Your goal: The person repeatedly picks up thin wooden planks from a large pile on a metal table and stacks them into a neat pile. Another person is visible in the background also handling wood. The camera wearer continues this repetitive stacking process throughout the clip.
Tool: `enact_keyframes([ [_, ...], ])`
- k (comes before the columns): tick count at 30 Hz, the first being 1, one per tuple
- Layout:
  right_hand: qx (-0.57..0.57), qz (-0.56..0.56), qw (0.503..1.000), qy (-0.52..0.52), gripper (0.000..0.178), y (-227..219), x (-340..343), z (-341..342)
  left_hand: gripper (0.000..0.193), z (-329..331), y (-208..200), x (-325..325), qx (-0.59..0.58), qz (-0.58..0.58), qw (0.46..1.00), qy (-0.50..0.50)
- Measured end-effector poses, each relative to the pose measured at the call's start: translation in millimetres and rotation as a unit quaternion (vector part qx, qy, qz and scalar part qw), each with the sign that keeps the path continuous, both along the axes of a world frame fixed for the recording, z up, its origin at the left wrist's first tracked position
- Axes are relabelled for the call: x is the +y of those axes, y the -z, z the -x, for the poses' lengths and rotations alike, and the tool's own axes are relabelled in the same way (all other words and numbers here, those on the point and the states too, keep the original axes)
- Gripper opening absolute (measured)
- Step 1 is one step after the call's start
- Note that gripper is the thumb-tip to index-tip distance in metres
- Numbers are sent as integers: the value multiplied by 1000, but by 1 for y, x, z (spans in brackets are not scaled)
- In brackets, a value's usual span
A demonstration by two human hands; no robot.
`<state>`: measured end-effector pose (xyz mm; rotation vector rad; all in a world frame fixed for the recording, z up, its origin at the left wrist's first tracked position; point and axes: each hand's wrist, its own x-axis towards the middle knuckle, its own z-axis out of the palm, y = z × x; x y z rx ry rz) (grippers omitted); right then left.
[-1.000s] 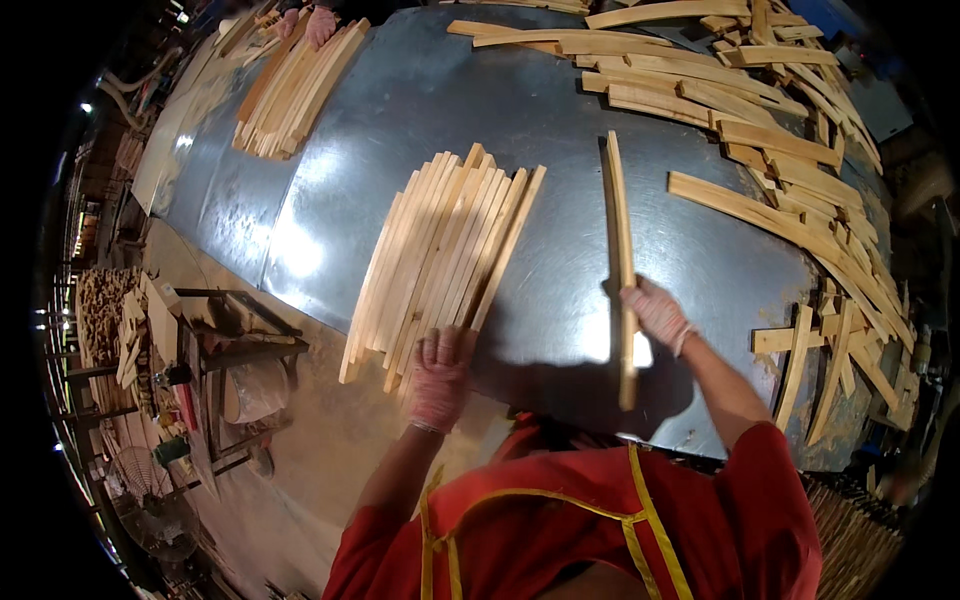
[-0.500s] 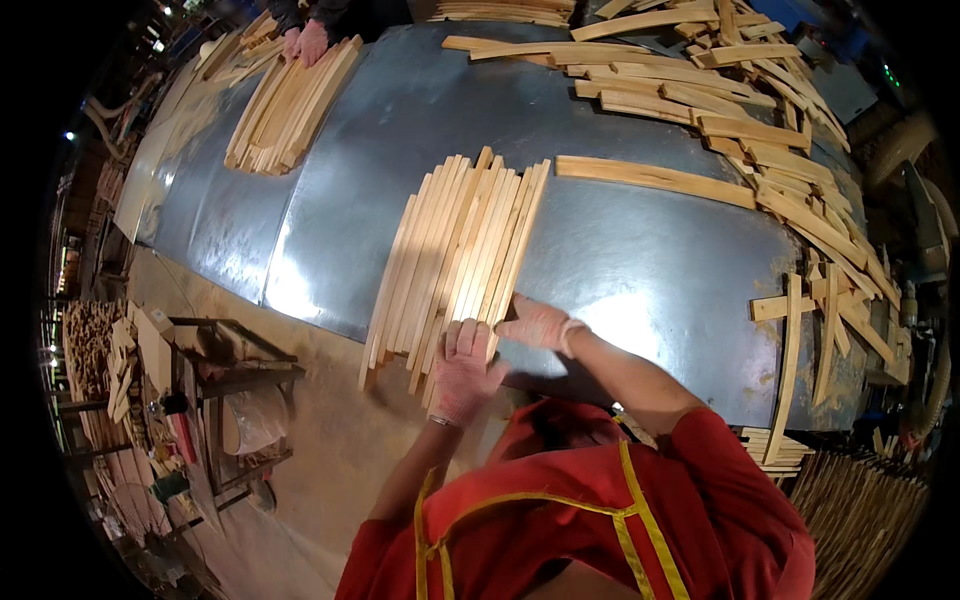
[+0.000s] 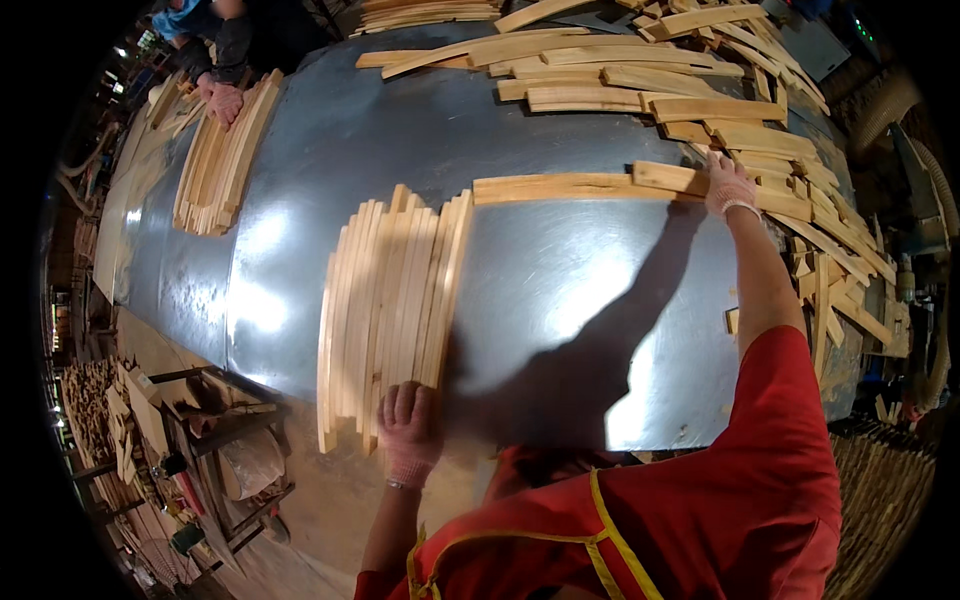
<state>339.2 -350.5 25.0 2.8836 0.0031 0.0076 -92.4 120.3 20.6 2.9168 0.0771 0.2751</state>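
A row of pale wooden slats (image 3: 390, 290) stands side by side on the metal table, their near ends jutting past its front edge. My left hand (image 3: 409, 430), in a pinkish work glove, is curled against those near ends at the right part of the row. Stretched far out to the right, my gloved right hand (image 3: 730, 187) grips a short wooden slat (image 3: 668, 179) at the border of a loose heap. Beneath that slat, a longer slat (image 3: 555, 188) reaches from the heap to the row's far right corner. The fingertips of my right hand are partly hidden.
The heap of loose slats (image 3: 760, 140) covers the table's far right side. Across the table (image 3: 330, 130), a co-worker's gloved hand (image 3: 222, 102) rests on another bundle (image 3: 228, 165). A wooden stand (image 3: 215, 450) with scraps is at the lower left.
My right hand has left the row's near end and reached far right onto a slat by the heap. My left hand stays at the row's near end. The whole view has shifted.
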Motion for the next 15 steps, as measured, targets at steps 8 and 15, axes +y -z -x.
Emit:
enact_keyframes([
  [8,107,-121,951,-263,81,5,82,-11,13,-17,-8,-3,-19,-8,999,27],
  [15,272,-394,866,-144,85,3,96,72,17,-1,-3,1,-9,-15,1000,13],
])
